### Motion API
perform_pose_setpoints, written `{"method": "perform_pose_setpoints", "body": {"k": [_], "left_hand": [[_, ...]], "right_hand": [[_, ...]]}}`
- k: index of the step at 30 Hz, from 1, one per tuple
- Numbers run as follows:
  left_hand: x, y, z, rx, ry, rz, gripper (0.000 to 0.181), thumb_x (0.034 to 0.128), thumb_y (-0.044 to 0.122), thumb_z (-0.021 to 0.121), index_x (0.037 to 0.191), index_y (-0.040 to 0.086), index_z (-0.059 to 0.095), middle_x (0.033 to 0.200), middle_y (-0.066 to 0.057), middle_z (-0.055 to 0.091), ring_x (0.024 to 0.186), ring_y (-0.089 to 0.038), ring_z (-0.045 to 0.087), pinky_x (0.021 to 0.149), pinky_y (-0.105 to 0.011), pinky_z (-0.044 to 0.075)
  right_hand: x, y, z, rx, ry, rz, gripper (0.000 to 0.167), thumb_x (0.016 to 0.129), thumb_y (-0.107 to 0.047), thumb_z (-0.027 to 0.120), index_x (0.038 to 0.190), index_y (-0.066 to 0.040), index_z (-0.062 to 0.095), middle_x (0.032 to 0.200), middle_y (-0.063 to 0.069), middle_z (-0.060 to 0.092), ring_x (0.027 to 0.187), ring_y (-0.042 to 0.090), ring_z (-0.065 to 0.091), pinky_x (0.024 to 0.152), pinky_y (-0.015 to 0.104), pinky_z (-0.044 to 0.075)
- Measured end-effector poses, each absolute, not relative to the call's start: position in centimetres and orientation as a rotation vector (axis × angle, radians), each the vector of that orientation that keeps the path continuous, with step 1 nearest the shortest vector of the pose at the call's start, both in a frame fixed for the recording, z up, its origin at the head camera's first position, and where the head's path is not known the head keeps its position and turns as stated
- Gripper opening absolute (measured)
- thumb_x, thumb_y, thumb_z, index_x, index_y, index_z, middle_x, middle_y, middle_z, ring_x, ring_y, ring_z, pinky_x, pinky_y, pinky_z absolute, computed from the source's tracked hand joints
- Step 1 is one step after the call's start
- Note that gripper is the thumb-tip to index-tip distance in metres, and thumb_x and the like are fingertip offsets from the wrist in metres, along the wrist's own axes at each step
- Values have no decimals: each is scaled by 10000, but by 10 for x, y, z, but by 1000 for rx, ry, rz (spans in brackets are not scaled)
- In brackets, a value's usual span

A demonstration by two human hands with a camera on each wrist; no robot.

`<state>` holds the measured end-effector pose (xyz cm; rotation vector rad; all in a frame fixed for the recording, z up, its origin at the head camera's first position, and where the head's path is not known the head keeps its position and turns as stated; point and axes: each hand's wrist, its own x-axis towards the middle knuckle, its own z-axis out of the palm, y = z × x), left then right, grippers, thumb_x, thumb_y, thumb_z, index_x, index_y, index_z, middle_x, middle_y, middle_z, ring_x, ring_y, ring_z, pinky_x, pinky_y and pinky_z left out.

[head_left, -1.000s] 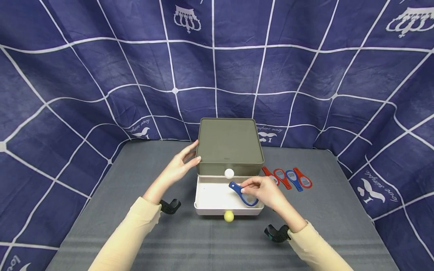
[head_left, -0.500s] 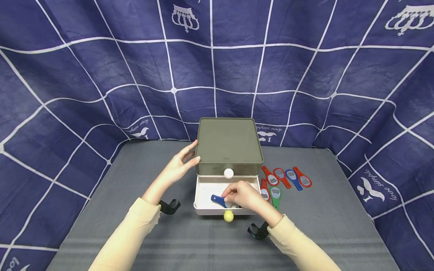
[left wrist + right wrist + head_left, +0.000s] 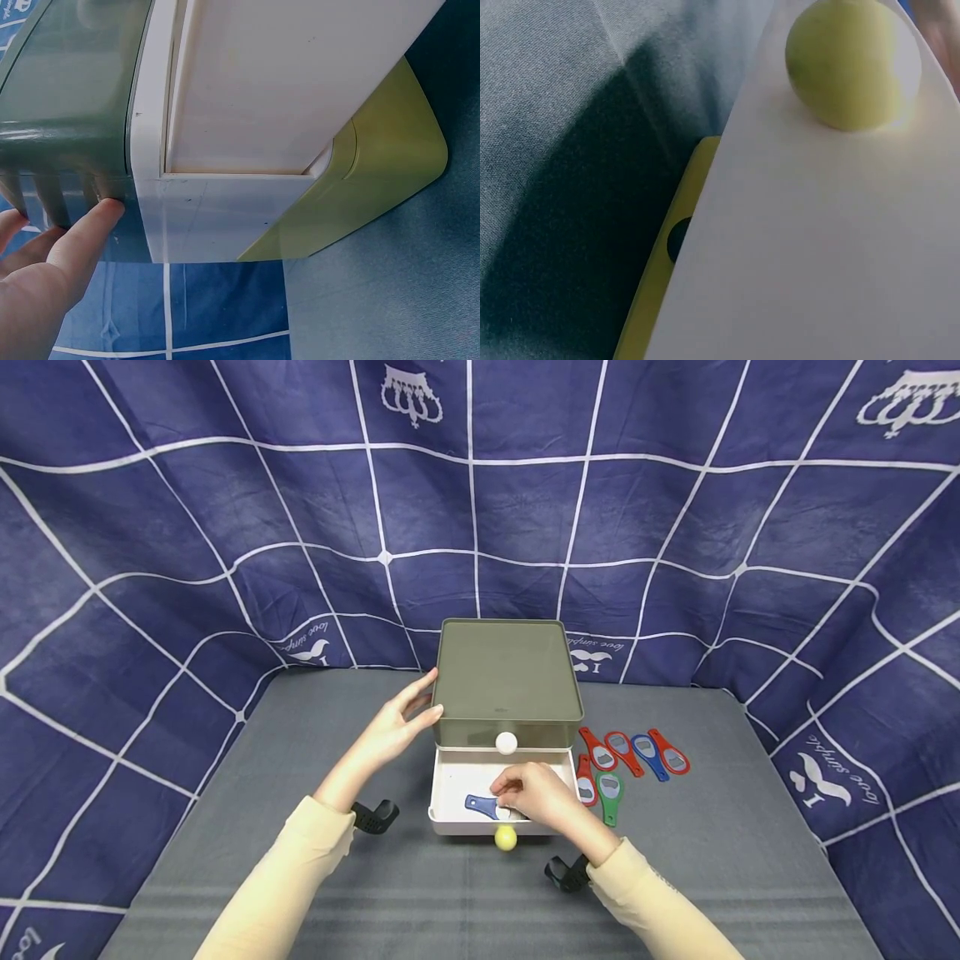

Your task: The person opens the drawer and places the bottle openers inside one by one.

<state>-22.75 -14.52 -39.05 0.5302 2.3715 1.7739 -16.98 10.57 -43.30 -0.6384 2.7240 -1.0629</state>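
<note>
A two-drawer box has an olive-green top (image 3: 510, 668) and a pulled-out white lower drawer (image 3: 450, 777) with a yellow knob (image 3: 506, 837). Inside that drawer, near its front wall, lies a blue bottle opener (image 3: 480, 804). Just over its head end hovers my right hand (image 3: 536, 793), thumb and fingertips slightly apart and bent loosely; part of the opener is hidden beneath. My left hand (image 3: 390, 731) rests its outstretched fingers against the box's left side, also visible in the left wrist view, where a fingertip (image 3: 109, 210) touches the green wall.
Right of the box lie several more bottle openers: red ones (image 3: 600, 753), a blue one (image 3: 649, 757) and a green one (image 3: 609, 797). A white knob (image 3: 506, 743) sticks out from the upper drawer. Blue checked cloth (image 3: 525, 510) hangs behind the grey table (image 3: 390, 885).
My right hand has carried the blue bottle opener left and down into the drawer, then drawn its fingertips slightly off it. The left hand stays against the box.
</note>
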Motion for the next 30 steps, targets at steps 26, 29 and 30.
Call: {"method": "perform_pose_setpoints", "body": {"k": [26,29,30], "left_hand": [[-228,-145,-391,534,2359,1785,662,992,136,574,1568,100,251,1649,-96,188,1456,-407,301,1158,-544,334],[-228,-145,-391,536,2351,1789,664,991,134,575,1569,99,249,1649,-95,185,1457,-407,298,1160,-549,329],[-228,-145,-391,537,2350,1791,664,991,133,575,1569,98,248,1650,-95,184,1458,-406,297,1161,-549,328]], "right_hand": [[-169,231,-426,100,2701,-1560,329,907,-251,721,1128,-8,697,1039,152,741,810,47,695,742,230,574],[-172,243,-445,237,2739,-1512,369,905,-273,722,1147,4,689,1000,105,751,782,35,680,743,260,576],[-173,246,-451,280,2753,-1493,372,901,-275,726,1146,3,690,982,87,754,777,51,680,734,263,575]]}}
